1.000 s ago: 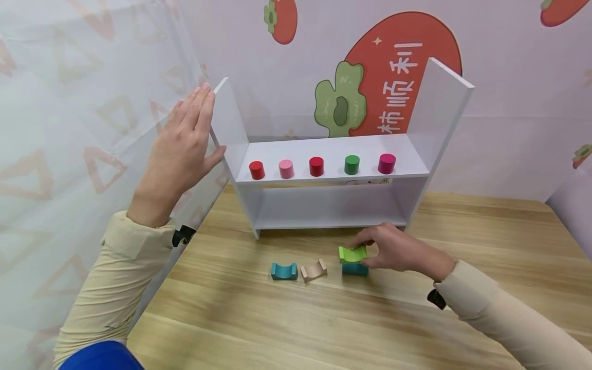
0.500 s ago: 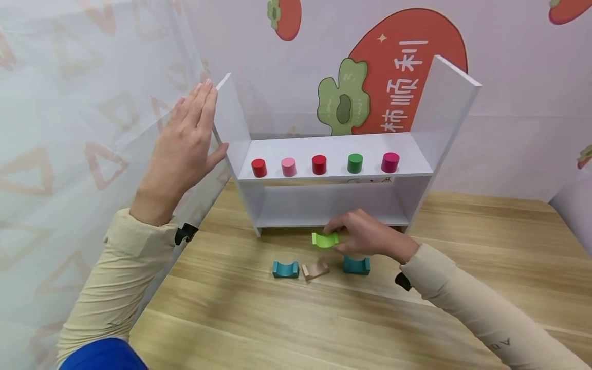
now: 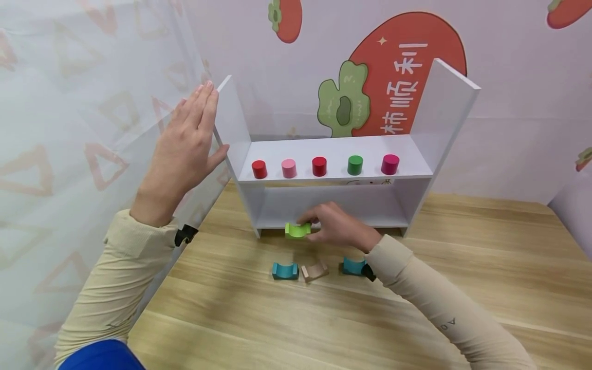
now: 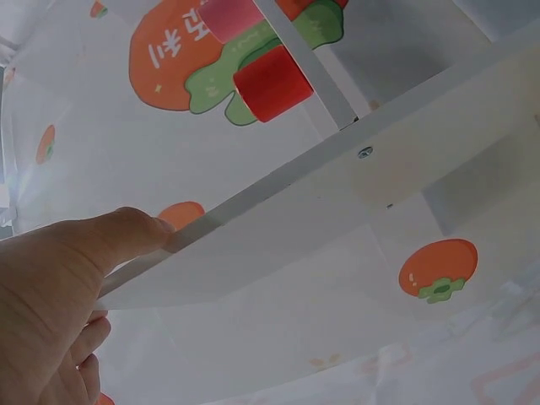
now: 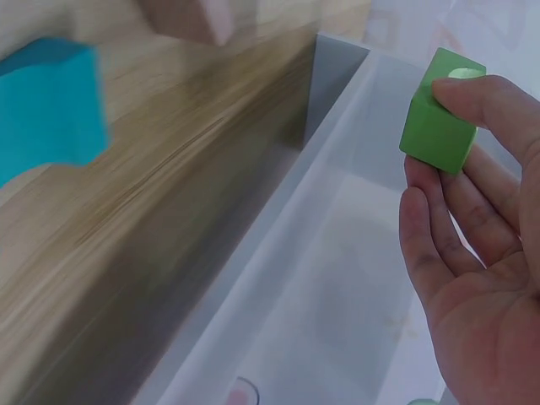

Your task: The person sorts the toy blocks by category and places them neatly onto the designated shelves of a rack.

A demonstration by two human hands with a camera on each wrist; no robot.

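Note:
My right hand pinches a light green block with a curved hollow on top between thumb and fingers. In the head view it is held just before the lower shelf's front edge; the right wrist view shows the green block above the white shelf board. My left hand lies with straight fingers along the left side panel of the white shelf unit. Its thumb rests on the panel's front edge. On the table are a teal hollowed block, a beige one and another teal one, partly behind my right cuff.
Several cylinders stand in a row on the upper shelf: red, pink, a second red, green and magenta. A right side panel rises beside them. The wooden table spreads in front.
My right hand has lifted the green block off the right teal block and carried it leftward to the lower shelf's front. The left hand stays on the side panel.

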